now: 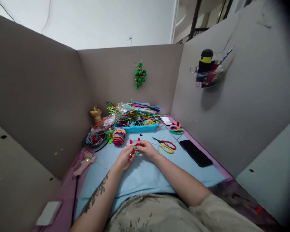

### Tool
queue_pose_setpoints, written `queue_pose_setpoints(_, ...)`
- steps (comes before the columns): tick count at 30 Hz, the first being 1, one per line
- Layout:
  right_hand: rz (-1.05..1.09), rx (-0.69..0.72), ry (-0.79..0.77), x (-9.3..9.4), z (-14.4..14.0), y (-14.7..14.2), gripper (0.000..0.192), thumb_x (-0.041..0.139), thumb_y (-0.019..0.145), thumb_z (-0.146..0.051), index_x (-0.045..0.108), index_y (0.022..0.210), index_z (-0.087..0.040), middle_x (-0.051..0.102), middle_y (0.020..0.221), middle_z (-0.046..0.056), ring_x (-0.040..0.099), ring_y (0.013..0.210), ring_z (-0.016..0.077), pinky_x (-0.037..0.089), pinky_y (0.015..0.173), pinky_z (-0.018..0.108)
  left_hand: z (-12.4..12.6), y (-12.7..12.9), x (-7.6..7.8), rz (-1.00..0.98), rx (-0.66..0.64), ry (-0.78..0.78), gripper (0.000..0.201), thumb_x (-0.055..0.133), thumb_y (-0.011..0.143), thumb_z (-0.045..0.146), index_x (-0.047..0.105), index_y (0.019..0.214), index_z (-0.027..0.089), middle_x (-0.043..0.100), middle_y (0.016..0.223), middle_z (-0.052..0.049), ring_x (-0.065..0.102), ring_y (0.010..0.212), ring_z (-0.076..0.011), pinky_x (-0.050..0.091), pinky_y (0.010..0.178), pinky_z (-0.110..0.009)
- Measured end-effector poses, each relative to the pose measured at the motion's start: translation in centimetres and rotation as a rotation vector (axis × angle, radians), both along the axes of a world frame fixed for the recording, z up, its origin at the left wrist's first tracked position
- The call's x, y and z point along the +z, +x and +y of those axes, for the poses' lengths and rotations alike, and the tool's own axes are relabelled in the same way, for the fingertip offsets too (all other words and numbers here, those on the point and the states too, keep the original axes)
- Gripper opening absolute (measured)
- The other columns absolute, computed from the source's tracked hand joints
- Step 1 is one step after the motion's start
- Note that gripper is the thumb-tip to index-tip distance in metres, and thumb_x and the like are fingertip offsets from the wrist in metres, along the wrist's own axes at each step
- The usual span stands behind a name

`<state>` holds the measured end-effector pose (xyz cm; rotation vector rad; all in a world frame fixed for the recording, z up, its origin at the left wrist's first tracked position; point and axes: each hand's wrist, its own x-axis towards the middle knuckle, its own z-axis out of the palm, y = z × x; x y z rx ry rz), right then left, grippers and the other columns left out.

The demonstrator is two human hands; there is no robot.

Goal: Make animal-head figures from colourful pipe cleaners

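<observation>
1. Head view shows our left hand (126,158) and right hand (146,149) meeting over the middle of the tabletop (145,174), fingertips pinched together on one small craft piece (134,144).
2. We see that piece between the two hands, just above the light blue mat; it is teal with pink ear-like points, too small for us to tell more.
3. Just to the right of our right hand lie scissors (166,145) with red and yellow handles, blades pointing left and back.
4. Further right a black phone (195,153) lies flat near the mat's edge.
5. Behind our hands sits a striped woolly ball (118,136), and beside it to the left a dark dish (94,140) of coloured bits.
6. Beyond these a blue tray (136,128) holds a tangle of coloured pipe cleaners (135,116).
7. At the left edge of the mat we see a pink glue gun (84,162) with its black cord running toward us.
8. On the back partition hangs a green beaded ornament (140,75); on the right partition a clear holder (207,77) carries a black and yellow bottle.
</observation>
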<state>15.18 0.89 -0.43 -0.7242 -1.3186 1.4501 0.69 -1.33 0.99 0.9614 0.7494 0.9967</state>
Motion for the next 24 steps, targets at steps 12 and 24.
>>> queue_pose_setpoints(12,-0.019,-0.135,0.007,-0.08,-0.07,-0.2,0.021,0.066,0.065,-0.032,0.056,0.067,-0.014,0.054,0.055,-0.003,0.038,0.044,0.0055,0.025,0.042,0.019,0.34,0.16,-0.79,0.291,0.169,0.245,0.031,0.065,0.067,0.042,0.062,0.072,0.011,0.056,0.061,-0.002,0.05,0.052,-0.0093,0.036,0.041,-0.016)
queue_pose_setpoints(24,-0.04,-0.118,0.011,-0.41,0.07,-0.31,0.022,0.065,0.067,-0.034,0.058,0.066,-0.014,0.052,0.053,-0.003,0.036,0.043,0.0055,0.025,0.042,0.02,0.59,0.06,-0.87,0.246,0.267,0.249,0.026,0.069,0.063,0.036,0.065,0.072,0.011,0.057,0.055,-0.001,0.048,0.047,-0.0088,0.032,0.039,-0.017)
